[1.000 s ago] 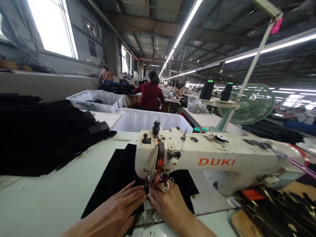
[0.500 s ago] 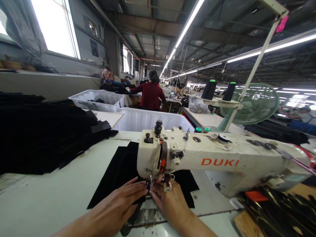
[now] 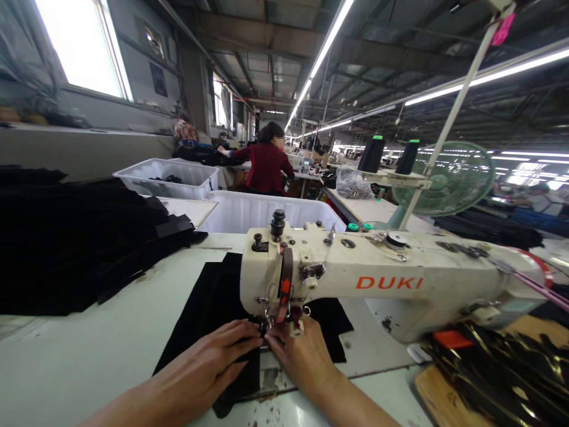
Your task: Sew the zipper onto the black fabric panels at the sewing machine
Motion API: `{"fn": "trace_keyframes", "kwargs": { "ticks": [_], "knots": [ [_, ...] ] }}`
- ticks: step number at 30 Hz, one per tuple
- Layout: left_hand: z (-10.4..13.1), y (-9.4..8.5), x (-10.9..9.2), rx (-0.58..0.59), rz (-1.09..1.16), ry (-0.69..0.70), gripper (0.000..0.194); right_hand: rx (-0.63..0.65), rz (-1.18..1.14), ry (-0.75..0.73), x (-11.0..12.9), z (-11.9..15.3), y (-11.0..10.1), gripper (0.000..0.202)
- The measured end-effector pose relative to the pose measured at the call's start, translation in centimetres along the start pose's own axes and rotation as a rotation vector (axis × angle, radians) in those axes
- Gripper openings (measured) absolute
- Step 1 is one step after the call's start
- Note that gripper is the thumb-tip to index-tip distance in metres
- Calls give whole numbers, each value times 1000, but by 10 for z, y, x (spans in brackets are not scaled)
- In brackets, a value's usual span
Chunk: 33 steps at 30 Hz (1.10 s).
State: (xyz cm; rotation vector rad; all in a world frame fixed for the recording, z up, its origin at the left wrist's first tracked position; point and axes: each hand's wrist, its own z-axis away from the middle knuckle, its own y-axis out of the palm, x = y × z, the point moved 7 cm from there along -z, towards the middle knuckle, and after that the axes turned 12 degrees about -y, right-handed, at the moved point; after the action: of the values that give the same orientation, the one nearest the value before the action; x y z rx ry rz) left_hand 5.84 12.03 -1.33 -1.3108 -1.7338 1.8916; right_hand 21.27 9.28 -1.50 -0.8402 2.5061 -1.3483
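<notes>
Black fabric (image 3: 200, 314) lies flat under the head of a white sewing machine (image 3: 329, 273) marked DUKI. My left hand (image 3: 213, 362) rests on the fabric left of the needle area, its fingers stretched toward the presser foot and its thumb apart. Just right of the needle, my right hand (image 3: 306, 356) is bent over the work, thumb and index finger together close to the foot. What its fingertips grip is hidden by the machine parts and the fingers. A strip of the cloth hangs toward me below the left hand.
A large pile of black cut pieces (image 3: 80, 249) covers the left side. White bins (image 3: 267, 213) stand behind the machine, and a person in a dark red top (image 3: 267, 169) is beyond. Black-and-gold items (image 3: 502, 373) lie at right, near a green fan (image 3: 444, 178).
The whole view has shifted slightly. The cloth's near edge now shows further below my left hand. The person beyond has turned the head to the right. Both hands remain beside the needle.
</notes>
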Motion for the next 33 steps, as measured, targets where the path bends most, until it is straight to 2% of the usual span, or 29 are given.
{"fn": "trace_keyframes", "kwargs": {
  "ticks": [4,8,11,19,24,28,33],
  "knots": [
    [1,-6,-14,-57,-67,114,54,2,-42,-49,-2,2,-4,15],
    [6,-17,-23,-118,-82,113,59,-1,-63,-72,-2,3,-4,15],
    [6,-19,-23,-145,-114,124,60,2,-79,-78,-2,4,-4,13],
    [2,-3,-6,-143,-153,144,51,5,-114,-69,-2,2,-13,15],
    [6,-6,-11,-147,-163,145,47,2,-125,-68,-3,2,-15,11],
    [5,-6,-12,-97,-131,97,42,-3,-138,-81,-2,2,-18,10],
    [6,-7,-12,-35,-30,45,48,-13,-137,-95,-3,3,-21,17]
  ]
}}
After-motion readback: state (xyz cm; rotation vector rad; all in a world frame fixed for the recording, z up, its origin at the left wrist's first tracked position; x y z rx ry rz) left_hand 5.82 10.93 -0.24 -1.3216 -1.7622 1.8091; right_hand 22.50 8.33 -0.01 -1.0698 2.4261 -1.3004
